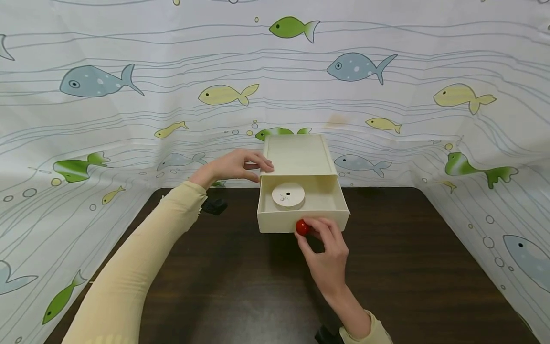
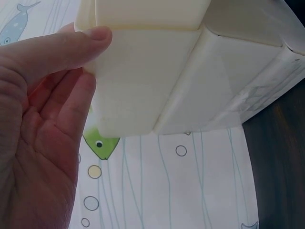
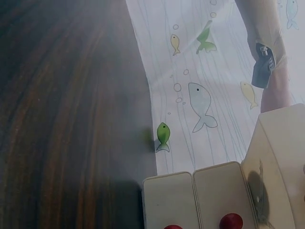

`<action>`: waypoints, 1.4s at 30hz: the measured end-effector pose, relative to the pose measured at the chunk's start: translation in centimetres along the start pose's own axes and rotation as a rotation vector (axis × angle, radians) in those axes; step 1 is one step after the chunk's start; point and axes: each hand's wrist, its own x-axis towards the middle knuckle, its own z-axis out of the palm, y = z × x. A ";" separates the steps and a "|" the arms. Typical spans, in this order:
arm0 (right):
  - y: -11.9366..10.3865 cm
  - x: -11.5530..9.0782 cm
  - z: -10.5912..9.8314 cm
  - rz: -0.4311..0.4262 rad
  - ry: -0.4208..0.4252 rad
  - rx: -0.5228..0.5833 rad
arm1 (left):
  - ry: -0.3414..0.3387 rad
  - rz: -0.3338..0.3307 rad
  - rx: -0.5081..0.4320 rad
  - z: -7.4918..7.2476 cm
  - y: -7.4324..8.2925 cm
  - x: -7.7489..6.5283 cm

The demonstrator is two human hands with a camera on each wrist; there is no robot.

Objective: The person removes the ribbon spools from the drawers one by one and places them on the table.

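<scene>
On the dark table's far side stands a cream drawer cabinet (image 1: 298,155), its top drawer (image 1: 275,221) pulled out toward me. A flat white spool (image 1: 281,199) with a small centre hole lies in that drawer, at its left. My right hand (image 1: 328,251) pinches the drawer's round red knob (image 1: 302,227) between thumb and fingers. My left hand (image 1: 236,166) holds the cabinet's upper left corner; in the left wrist view its thumb (image 2: 90,43) presses against the cream side. The right wrist view shows closed drawers (image 3: 217,188) below the open one, with red knobs (image 3: 231,221).
A dark wooden table (image 1: 240,286) spreads out in front of the cabinet. Fish-patterned white sheeting (image 1: 172,52) stands behind and on both sides, close behind the cabinet. Black wrist cameras (image 1: 214,206) sit on both forearms.
</scene>
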 end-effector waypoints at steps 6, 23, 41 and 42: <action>-0.4 -0.4 -0.5 -0.009 -0.019 0.008 | 0.006 -0.006 -0.008 0.0 0.0 0.0; -0.7 -1.4 -1.3 -0.039 -0.042 0.016 | 0.003 0.012 -0.022 0.0 0.1 0.0; -0.9 -2.2 -2.0 -0.051 -0.049 0.036 | -0.003 0.010 -0.030 0.0 -0.1 0.0; -0.9 -2.1 -2.0 -0.053 -0.052 0.037 | -0.002 0.010 -0.028 0.0 -0.1 0.0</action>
